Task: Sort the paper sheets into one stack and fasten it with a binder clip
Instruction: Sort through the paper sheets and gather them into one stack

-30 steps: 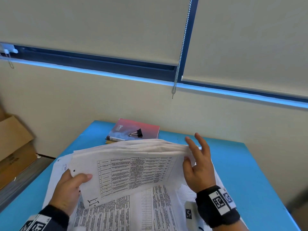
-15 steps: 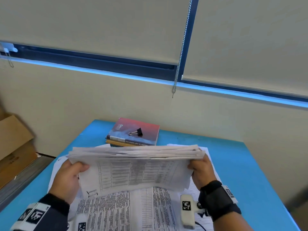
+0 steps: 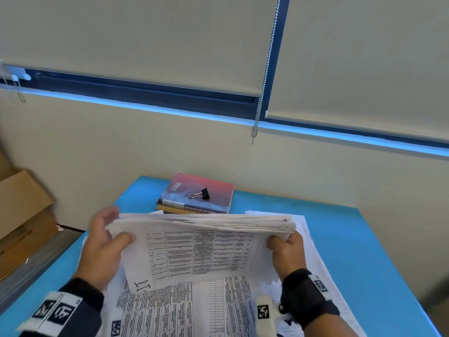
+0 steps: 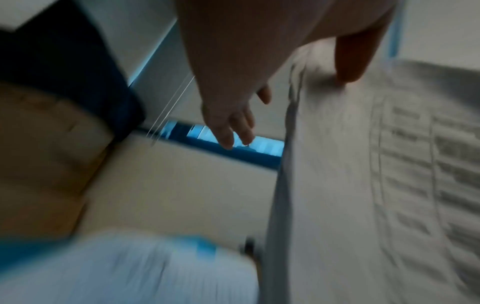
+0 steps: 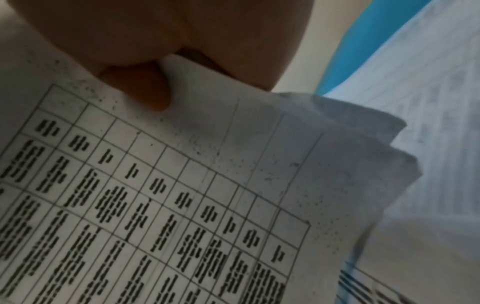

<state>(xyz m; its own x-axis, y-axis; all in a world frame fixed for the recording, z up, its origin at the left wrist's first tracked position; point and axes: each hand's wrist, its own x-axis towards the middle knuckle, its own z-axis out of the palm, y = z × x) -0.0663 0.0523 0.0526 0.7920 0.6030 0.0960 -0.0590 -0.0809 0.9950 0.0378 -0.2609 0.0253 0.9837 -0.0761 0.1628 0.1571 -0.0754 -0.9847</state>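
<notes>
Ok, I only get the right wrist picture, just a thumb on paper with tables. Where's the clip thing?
Observer: The binder clip lies on a red book at the table's far end.
Operator: Is the other hand on the paper too?
Observer: The left hand has its thumb on the stack, fingers spread off its edge.
Operator: Any paper still lying down?
Observer: Yes, loose sheets lie on the blue table under the stack.

Your left hand (image 3: pixel 103 249) was raised with fingers spread loosely and thumb pressed on the white printed paper stack (image 3: pixel 199 244); your right hand (image 3: pixel 288 254) pinched its opposite edge, thumb in front.
</notes>
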